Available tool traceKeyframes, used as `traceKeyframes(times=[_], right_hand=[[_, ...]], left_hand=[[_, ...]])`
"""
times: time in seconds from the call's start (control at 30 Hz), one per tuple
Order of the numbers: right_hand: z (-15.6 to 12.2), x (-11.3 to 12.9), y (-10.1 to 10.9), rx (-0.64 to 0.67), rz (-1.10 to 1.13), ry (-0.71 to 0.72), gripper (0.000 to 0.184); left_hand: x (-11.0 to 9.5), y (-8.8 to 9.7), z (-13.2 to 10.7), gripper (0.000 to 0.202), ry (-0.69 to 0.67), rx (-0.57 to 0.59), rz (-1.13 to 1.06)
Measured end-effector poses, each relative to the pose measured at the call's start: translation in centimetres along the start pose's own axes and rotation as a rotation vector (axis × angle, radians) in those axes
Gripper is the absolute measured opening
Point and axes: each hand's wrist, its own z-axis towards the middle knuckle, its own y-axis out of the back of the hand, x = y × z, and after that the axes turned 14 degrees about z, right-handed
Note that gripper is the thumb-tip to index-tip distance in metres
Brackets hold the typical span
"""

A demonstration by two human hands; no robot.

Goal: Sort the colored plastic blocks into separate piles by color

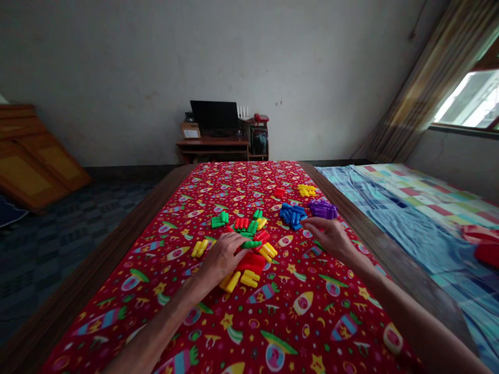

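Note:
Over a mixed pile of plastic toy blocks, my left hand (228,253) has its thumb and fingers closed around a green block (252,244). Red blocks (252,262) and yellow blocks (250,279) lie just beneath and in front of it. Farther left rest a yellow block (199,248) and green blocks (220,219). My right hand (329,235) hovers by the group of blue blocks (293,215), its fingers apart and slightly bent with nothing seen in them. Purple blocks (323,209) lie just beyond that hand.
Yellow blocks (306,190) and red blocks (279,192) lie farther back on the red patterned cloth (304,322). Wooden table edges (413,265) flank the cloth. A bed (421,208) stands to the right. Against the wall is a desk (214,141) with a monitor (215,117).

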Motion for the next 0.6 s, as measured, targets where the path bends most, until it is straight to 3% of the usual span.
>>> traceKeyframes(times=[0.13,0.23,0.33,0.47,0.6], right_hand=[[-0.4,4.0,-5.4,0.434,0.107,0.288,0.031],[-0.7,4.1,-7.2,0.449,0.050,0.341,0.023],[-0.7,2.0,-5.8,0.323,-0.065,0.328,0.023],[-0.9,-1.7,-1.5,0.107,-0.244,0.413,0.026],[-1.4,-4.9,1.5,0.121,-0.450,0.363,0.020]], left_hand=[[-2.1,0.1,-0.4,0.016,0.043,0.022,-0.188],[-2.9,0.0,-0.9,0.018,0.101,0.015,-0.245],[-2.2,0.2,-1.2,0.017,0.136,-0.013,-0.190],[0.5,0.9,-0.7,0.015,0.107,-0.108,-0.052],[3.6,0.6,0.2,0.020,0.108,-0.105,0.014]])
